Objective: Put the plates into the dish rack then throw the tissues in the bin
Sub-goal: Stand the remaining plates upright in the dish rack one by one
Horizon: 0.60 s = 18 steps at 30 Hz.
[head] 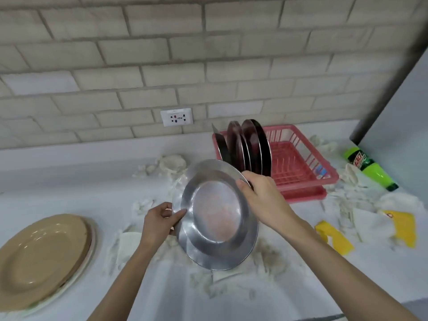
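Setting: home kitchen. Evidence: white bench [69, 177] backed by pale brick-pattern wall tiles [208, 54] with a wall socket [177, 117]; pink plastic dish rack [298, 156] holding upright steel plates [251, 144]; stacked tan oval platters [44, 258]; green soft-drink bottle [368, 167] lying on its side; crumpled tissues [172, 163] strewn about.

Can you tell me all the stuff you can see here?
Steel plates: at least two, silver, held stacked.
Racked plates: several, dark, upright in rack.
Dish rack: one, pink, back right.
Oval plates: stack, tan, left.
Tissues: many, white, scattered on counter.
Bottle: one, green, lying far right.
Yellow wrappers: two, near right.
Socket: one, white, wall.
Left hand: grips Steel plates' left edge.
Right hand: grips their upper rim.
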Available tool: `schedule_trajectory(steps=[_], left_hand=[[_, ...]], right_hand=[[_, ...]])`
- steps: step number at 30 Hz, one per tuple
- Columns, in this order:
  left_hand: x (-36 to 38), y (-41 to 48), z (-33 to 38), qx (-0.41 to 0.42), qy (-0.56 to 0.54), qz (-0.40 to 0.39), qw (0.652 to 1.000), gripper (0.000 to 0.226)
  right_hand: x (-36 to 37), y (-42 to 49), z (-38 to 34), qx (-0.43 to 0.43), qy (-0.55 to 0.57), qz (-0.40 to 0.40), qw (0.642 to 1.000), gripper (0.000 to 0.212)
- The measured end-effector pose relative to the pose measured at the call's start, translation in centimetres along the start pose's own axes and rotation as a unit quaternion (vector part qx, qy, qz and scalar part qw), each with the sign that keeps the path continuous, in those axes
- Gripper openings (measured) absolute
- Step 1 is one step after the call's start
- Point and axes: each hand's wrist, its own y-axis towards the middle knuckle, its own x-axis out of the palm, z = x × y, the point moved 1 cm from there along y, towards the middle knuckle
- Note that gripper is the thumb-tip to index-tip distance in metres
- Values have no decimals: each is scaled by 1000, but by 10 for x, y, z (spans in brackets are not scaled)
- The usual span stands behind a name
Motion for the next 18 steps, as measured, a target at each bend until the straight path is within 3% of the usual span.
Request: schedule_trajectory(steps=[5, 13, 16, 18], left_hand=[[50, -22, 3, -2, -29, -45, 999, 74], [128, -48, 19, 4, 59, -105, 993, 51], [153, -53, 32, 52, 97, -103, 989, 50], [164, -53, 41, 107, 130, -79, 983, 38]], right_hand=[[-46, -10, 25, -22, -53, 1, 998, 33], [-118, -19, 58, -17, -112, -20, 993, 36], [-152, -20, 60, -12, -162, -21, 986, 38], [-175, -17, 60, -4, -193, -18, 981, 37]])
